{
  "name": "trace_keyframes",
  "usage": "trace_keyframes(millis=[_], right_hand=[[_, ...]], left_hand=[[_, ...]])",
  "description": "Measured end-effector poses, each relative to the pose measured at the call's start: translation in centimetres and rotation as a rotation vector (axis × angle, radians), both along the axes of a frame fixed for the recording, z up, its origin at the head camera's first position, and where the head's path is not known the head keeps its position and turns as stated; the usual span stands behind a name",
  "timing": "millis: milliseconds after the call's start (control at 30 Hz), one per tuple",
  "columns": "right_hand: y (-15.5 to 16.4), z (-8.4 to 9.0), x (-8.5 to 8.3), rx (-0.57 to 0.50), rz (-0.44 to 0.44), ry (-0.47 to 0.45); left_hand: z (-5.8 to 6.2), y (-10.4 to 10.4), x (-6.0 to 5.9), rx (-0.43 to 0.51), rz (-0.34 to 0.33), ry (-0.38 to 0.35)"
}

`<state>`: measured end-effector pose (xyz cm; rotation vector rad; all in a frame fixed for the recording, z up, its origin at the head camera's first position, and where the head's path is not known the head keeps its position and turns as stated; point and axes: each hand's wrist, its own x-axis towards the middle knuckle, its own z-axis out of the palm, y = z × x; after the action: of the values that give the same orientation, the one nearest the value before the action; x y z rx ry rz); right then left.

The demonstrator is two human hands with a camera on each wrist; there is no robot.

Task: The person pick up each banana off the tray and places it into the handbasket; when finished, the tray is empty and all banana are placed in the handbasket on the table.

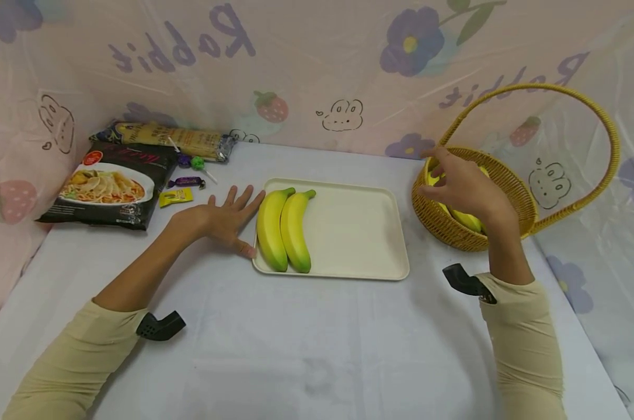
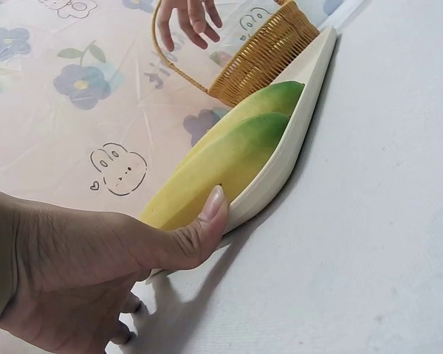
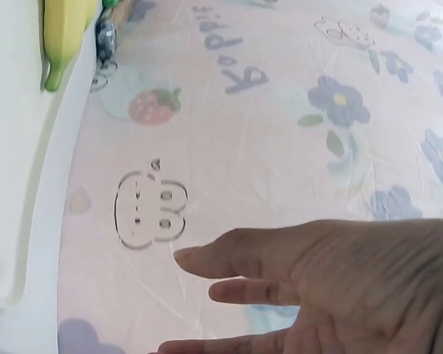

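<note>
Two yellow bananas with green tips lie side by side on the left part of a cream tray [image 1: 356,233]; the outer banana [image 1: 271,230] is near the tray's left edge, the inner banana [image 1: 296,232] beside it. My left hand [image 1: 223,221] spreads its fingers at that edge, and its thumb [image 2: 215,205] touches the rim. Over the wicker basket [image 1: 445,227] hovers my right hand [image 1: 466,184], fingers loosely bent and nothing in them. More yellow bananas [image 1: 466,220] show inside the basket, partly hidden under this hand.
The basket's tall handle [image 1: 611,134] arches up at the right. Left of the tray lie a black noodle packet [image 1: 107,186], a long yellow-blue packet [image 1: 175,140], lollipops [image 1: 197,163], a purple candy [image 1: 185,182] and a yellow candy [image 1: 176,197]. A printed curtain [image 1: 317,76] stands behind.
</note>
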<state>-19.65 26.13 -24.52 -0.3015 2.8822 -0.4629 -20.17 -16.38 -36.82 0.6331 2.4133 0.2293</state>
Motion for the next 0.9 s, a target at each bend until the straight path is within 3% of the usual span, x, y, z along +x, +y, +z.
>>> trace_keyframes(millis=[467,733,900], right_hand=[[-6.5,-0.8,0.8,-0.087,0.137,-0.007],[-10.0,-2.4,1.2,-0.121,0.261,-0.034],[-11.8,-3.2,1.3,-0.136,0.307,-0.075]], left_hand=[[0.1,0.2,-0.3,0.001,-0.008,0.006],[-1.4,-0.4,-0.7,0.021,0.011,-0.006],[-0.9,-0.3,-0.5,0.017,0.001,-0.008]])
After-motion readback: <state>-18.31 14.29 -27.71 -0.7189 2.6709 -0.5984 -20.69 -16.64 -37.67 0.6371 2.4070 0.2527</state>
